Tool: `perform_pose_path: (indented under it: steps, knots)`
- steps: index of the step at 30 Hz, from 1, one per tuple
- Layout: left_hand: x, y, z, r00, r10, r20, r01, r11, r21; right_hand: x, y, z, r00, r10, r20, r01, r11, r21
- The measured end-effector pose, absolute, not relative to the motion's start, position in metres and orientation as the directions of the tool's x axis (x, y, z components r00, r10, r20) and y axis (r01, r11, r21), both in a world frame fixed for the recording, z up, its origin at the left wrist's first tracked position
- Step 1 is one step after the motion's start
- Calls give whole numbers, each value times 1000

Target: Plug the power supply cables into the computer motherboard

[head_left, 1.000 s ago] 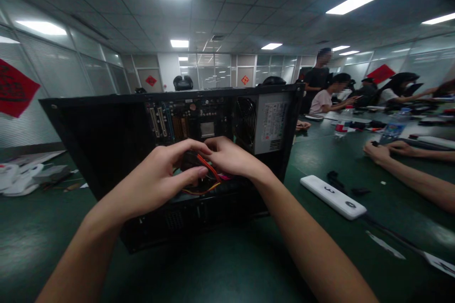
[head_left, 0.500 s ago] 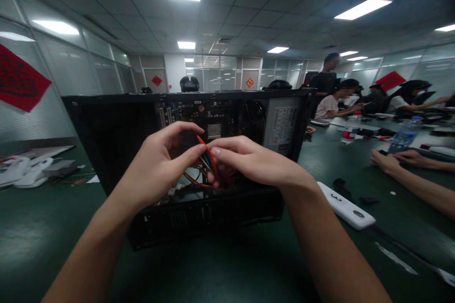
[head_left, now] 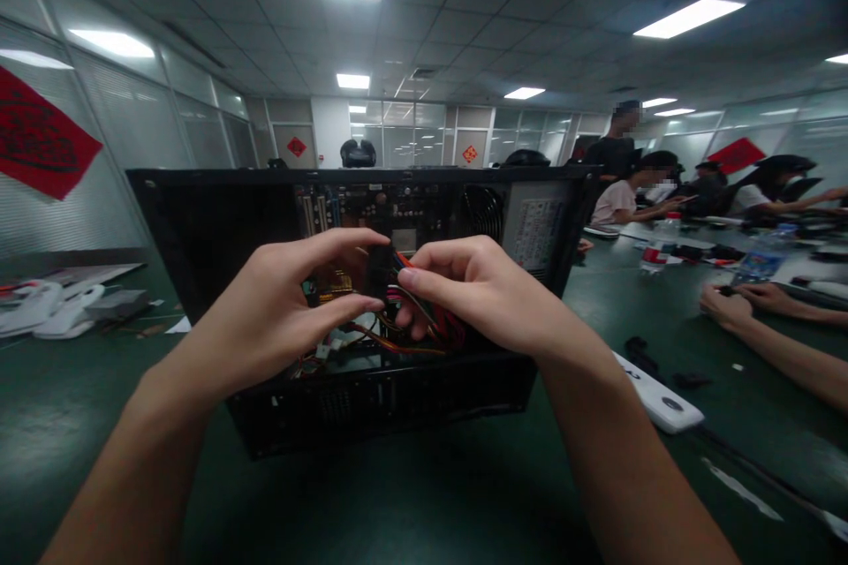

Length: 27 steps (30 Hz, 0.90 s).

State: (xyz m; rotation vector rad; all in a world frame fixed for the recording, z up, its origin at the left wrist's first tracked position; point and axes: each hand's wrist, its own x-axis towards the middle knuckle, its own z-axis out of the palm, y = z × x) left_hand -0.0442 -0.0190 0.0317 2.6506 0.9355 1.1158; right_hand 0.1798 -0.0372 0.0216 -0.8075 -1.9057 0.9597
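An open black computer case [head_left: 384,397] stands in front of me, with its motherboard [head_left: 361,203] and power supply [head_left: 533,229] visible inside. My left hand [head_left: 265,309] spans a black cable connector [head_left: 380,272] between thumb and index finger, one at its lower end and one at its upper end. My right hand [head_left: 473,296] pinches the coloured wires [head_left: 434,318] just behind that connector. More thin wires [head_left: 371,337] hang below both hands in the case. The right hand's lower fingers are partly hidden by the wires.
A white power strip [head_left: 666,402] lies right of the case on the green table [head_left: 371,512]. Beyond it are water bottles [head_left: 655,252] and a co-worker's hands [head_left: 735,307]. Several people sit farther back. White plastic parts [head_left: 66,309] and a grey box [head_left: 119,306] lie at left.
The black connector has come into view between my hands. My left thumb and finger have moved from the wires onto its ends, and my right hand has shifted slightly right with the wires.
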Motion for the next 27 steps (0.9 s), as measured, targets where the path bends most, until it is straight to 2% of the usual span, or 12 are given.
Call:
perform_pose_path:
  steps: [6, 11, 15, 19, 27]
  knots:
    - [-56, -12, 31, 629, 602, 492, 507, -797, 328, 181, -29, 20, -387, 798, 462, 71, 526, -848]
    - [-60, -10, 33, 670, 606, 428, 556, -792, 252, 184, -26, 19, -314, 805, 503, 21, 535, -844]
    - [-56, -11, 32, 597, 568, 566, 535, -808, 247, 186, -26, 20, -224, 788, 573, 47, 596, -802]
    - [-47, -13, 27, 480, 465, 744, 468, -853, 231, 186, -27, 21, -215, 776, 592, 103, 621, -777]
    - [-35, -10, 18, 465, 242, 852, 512, -858, -35, 181, -29, 20, -291, 797, 529, 55, 566, -823]
